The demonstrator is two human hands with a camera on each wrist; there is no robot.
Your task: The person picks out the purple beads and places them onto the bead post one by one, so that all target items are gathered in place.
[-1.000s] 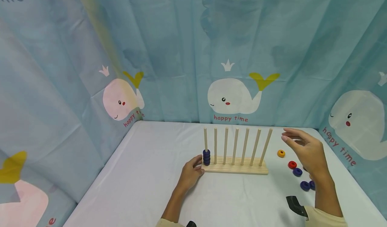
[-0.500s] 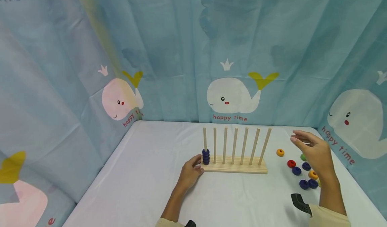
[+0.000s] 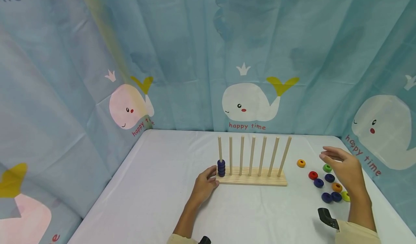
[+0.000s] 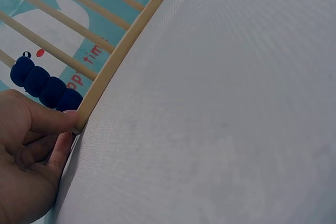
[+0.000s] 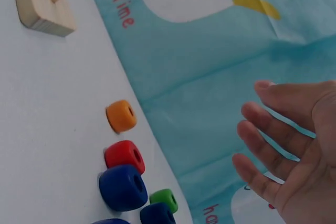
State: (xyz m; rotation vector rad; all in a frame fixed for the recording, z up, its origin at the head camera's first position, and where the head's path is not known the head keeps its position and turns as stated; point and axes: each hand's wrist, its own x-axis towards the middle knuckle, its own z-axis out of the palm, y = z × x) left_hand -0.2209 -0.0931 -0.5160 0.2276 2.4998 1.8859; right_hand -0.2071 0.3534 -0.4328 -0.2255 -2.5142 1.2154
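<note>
A wooden peg stand (image 3: 251, 180) with a row of upright pegs sits on the white table. Dark blue beads (image 3: 221, 168) are stacked low on its leftmost peg. My left hand (image 3: 204, 186) grips the left end of its base, and the left wrist view shows the thumb (image 4: 65, 121) against the base's edge beside the blue stack. My right hand (image 3: 347, 169) is raised over the loose beads at the right. Its fingers are apart and relaxed, holding nothing, as the right wrist view shows.
Loose beads lie right of the stand: an orange one (image 3: 301, 163) farthest back, then red (image 3: 313, 175), green (image 3: 327, 168), several blue (image 3: 319, 183), a second orange (image 3: 337, 187) and a yellow-green one (image 3: 346, 196) partly behind the right arm. A whale-print curtain (image 3: 182, 103) surrounds the table.
My right hand has moved right and slightly down, away from the stand, uncovering the green, orange and yellow-green beads. My left hand stays on the base.
</note>
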